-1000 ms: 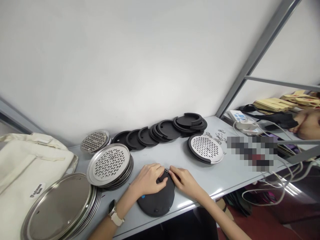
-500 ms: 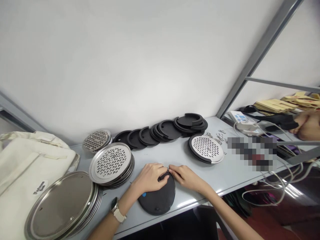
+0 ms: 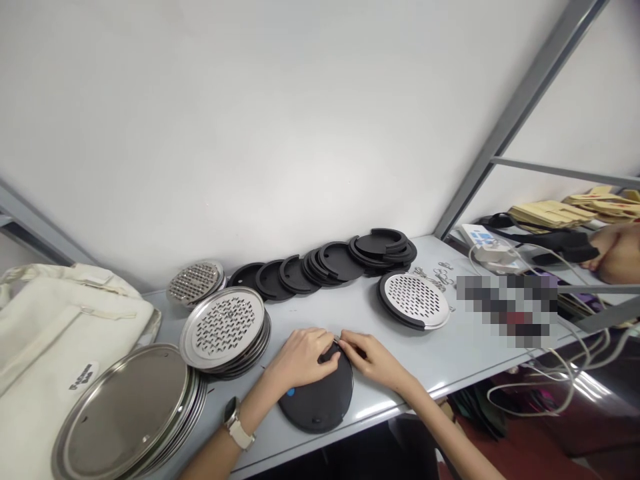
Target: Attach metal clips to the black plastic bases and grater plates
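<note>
A black round disc (image 3: 320, 403) with a blue spot on its left side lies near the front edge of the grey table. My left hand (image 3: 305, 360), a watch (image 3: 235, 420) on its wrist, rests over the disc's far left part with fingers curled round the far rim. From the right, my right hand (image 3: 367, 357) pinches at that same rim, close to my left fingertips. A small shiny bit shows between the hands, but what the right fingers hold is too small to make out.
Perforated metal grater discs (image 3: 223, 327) and plain metal plates (image 3: 125, 413) are stacked at left, beside a cream bag (image 3: 45, 353). Black round holders (image 3: 340, 261) line the wall. Right of centre lies a grater disc in a black holder (image 3: 416, 299), near small metal clips (image 3: 440, 277).
The view has shifted very slightly. Both hands stay at the disc's far rim, with only a small shift of the right fingers.
</note>
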Demonstrator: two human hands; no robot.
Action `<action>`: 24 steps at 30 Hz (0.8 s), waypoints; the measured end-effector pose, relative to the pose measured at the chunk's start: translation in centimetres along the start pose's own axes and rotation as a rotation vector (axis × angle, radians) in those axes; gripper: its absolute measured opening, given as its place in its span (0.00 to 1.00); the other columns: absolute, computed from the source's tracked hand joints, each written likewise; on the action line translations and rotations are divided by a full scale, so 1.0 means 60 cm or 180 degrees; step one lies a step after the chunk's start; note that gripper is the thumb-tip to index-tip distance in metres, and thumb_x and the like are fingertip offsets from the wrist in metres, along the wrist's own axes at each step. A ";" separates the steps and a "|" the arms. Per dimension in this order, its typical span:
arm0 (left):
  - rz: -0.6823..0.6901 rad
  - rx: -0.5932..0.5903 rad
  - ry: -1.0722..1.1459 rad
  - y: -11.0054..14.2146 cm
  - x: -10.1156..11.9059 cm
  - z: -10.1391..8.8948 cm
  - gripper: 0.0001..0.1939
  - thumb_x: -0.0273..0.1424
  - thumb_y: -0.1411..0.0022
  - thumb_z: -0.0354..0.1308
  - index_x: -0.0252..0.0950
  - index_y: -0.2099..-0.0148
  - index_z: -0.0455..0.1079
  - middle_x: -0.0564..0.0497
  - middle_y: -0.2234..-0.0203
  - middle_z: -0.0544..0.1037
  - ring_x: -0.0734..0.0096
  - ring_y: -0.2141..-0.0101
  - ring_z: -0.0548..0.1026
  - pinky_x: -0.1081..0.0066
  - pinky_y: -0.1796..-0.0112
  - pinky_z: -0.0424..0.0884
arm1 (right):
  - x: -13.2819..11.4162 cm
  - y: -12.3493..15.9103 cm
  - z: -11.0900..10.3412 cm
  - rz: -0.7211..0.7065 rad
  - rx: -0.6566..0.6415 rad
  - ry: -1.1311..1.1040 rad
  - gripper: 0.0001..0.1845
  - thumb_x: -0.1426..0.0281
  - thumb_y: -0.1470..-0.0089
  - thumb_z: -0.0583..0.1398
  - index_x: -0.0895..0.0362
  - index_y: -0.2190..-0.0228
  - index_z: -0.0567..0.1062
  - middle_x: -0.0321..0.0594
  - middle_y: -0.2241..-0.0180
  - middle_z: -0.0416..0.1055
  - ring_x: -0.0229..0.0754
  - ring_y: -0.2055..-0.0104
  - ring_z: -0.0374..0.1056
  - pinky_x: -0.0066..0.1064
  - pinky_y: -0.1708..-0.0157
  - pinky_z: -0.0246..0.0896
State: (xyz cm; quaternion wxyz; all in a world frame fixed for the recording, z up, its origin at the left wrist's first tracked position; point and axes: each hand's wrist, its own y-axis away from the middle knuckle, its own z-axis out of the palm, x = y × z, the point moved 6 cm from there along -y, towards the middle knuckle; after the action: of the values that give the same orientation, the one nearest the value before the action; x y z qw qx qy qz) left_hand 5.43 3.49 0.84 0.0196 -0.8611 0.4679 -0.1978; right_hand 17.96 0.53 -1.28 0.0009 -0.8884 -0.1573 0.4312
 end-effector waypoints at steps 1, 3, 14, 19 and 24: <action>0.0001 0.0000 -0.0004 0.000 0.000 0.000 0.09 0.31 0.41 0.54 0.37 0.71 0.57 0.55 0.76 0.67 0.70 0.73 0.67 0.70 0.71 0.55 | 0.002 0.002 0.001 0.0032 0.0037 -0.0099 0.15 0.64 0.36 0.46 0.55 0.74 0.60 0.30 0.79 0.57 0.35 0.76 0.54 0.25 0.74 0.50; 0.0017 -0.0003 -0.0015 0.000 0.001 -0.001 0.09 0.31 0.40 0.54 0.37 0.70 0.56 0.55 0.76 0.67 0.70 0.73 0.67 0.70 0.71 0.55 | 0.003 0.003 0.003 0.0073 0.0075 -0.0274 0.12 0.63 0.36 0.46 0.54 0.70 0.60 0.28 0.80 0.55 0.35 0.78 0.53 0.25 0.74 0.49; 0.0014 -0.0028 -0.0040 0.001 0.001 0.001 0.09 0.31 0.40 0.53 0.37 0.70 0.56 0.55 0.76 0.67 0.71 0.73 0.67 0.70 0.71 0.55 | 0.006 -0.003 0.002 0.0098 0.0097 -0.0206 0.15 0.63 0.36 0.47 0.55 0.74 0.59 0.29 0.79 0.55 0.34 0.76 0.52 0.25 0.74 0.48; 0.0006 -0.0053 -0.0057 0.000 0.001 0.002 0.09 0.31 0.40 0.53 0.38 0.70 0.56 0.56 0.75 0.67 0.71 0.72 0.67 0.71 0.70 0.56 | 0.004 -0.007 0.005 -0.0058 0.0152 0.0080 0.17 0.64 0.36 0.48 0.55 0.76 0.59 0.31 0.78 0.56 0.36 0.74 0.55 0.27 0.72 0.51; 0.0020 -0.0025 -0.0074 -0.001 0.001 0.002 0.09 0.31 0.39 0.53 0.38 0.70 0.57 0.56 0.76 0.67 0.71 0.72 0.67 0.71 0.70 0.56 | -0.011 -0.009 -0.001 -0.0349 0.0471 0.0371 0.13 0.68 0.36 0.48 0.55 0.72 0.63 0.38 0.69 0.60 0.42 0.63 0.59 0.32 0.61 0.56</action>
State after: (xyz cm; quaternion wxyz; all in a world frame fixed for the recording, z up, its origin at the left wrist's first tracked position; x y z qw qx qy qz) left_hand 5.51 3.47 0.78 0.0222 -0.8620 0.4711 -0.1858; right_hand 17.49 0.85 -0.64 0.0993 -0.8995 -0.1731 0.3886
